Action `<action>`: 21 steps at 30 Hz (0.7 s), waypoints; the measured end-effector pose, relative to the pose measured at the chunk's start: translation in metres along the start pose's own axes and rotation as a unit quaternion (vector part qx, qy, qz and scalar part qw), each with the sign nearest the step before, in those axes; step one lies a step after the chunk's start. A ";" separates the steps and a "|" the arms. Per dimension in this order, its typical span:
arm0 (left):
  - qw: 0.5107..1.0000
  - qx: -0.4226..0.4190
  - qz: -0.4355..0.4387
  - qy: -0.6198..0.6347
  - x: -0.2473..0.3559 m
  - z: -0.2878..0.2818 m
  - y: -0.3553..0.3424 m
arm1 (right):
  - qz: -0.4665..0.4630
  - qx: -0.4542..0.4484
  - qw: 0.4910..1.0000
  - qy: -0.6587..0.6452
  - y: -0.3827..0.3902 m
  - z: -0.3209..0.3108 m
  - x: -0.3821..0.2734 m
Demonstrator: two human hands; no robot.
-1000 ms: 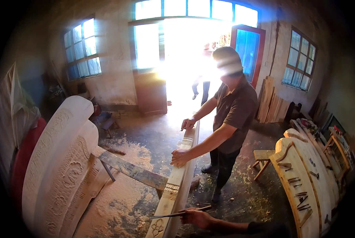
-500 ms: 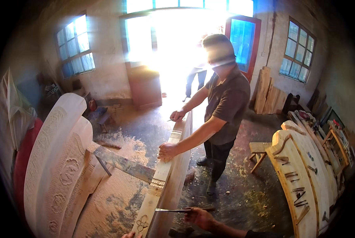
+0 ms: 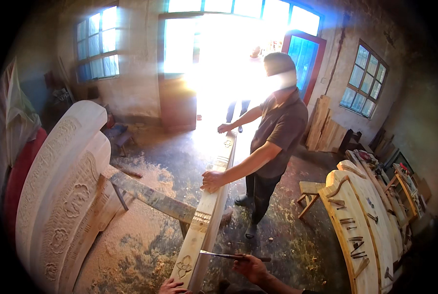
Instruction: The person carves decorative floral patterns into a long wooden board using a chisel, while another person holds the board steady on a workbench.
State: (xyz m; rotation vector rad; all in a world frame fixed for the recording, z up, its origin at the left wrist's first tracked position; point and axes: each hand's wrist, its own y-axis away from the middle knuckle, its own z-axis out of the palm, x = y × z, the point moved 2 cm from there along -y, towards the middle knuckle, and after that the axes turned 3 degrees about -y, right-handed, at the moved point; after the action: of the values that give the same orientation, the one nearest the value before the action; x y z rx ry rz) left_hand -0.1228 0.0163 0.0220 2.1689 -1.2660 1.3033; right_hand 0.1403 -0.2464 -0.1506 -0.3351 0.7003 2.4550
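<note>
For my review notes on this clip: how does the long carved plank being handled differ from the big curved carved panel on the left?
The long carved plank is narrow and straight; the curved carved panel is broad and arched. The plank lies across a support beam, with the right hand holding a chisel to it, the left hand touching its near end and a co-worker's hand steadying it; the panel stands untouched. Both are pale wood with flower carvings.

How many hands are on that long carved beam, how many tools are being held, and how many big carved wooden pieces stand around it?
Hands on the long carved beam: 3, namely the left hand and the co-worker's two hands
Held tools: 1, a chisel in the right hand
Big carved pieces nearby: 2
Total: 6
</note>
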 end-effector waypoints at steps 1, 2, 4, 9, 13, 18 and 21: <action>1.000 -0.005 -0.008 0.027 -0.003 -0.002 0.001 | 0.001 0.004 1.000 0.005 0.002 0.003 0.009; 0.998 -0.011 -0.018 0.056 -0.004 -0.004 0.005 | 0.004 0.011 1.000 0.010 0.007 0.011 0.017; 0.989 -0.051 -0.090 0.106 0.009 -0.016 0.002 | 0.015 0.026 1.000 0.009 0.012 0.036 0.034; 0.957 -0.143 -0.197 0.158 0.021 -0.038 0.000 | 0.022 -0.049 0.998 -0.028 0.022 0.076 0.061; 0.989 -0.074 0.042 0.119 -0.024 -0.012 0.000 | -0.040 0.004 0.998 0.053 0.038 0.087 0.061; 0.984 -0.129 0.000 0.123 -0.012 -0.019 -0.015 | -0.107 0.076 0.984 0.119 0.056 0.111 0.037; 0.987 -0.118 0.007 0.112 -0.015 -0.019 -0.011 | -0.148 0.115 0.974 0.130 0.057 0.118 0.028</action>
State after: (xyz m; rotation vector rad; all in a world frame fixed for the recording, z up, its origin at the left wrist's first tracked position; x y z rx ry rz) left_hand -0.1272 0.0424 0.0215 1.8019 -1.2742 1.2875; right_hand 0.0744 -0.2097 -0.0396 -0.6289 0.9609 2.0434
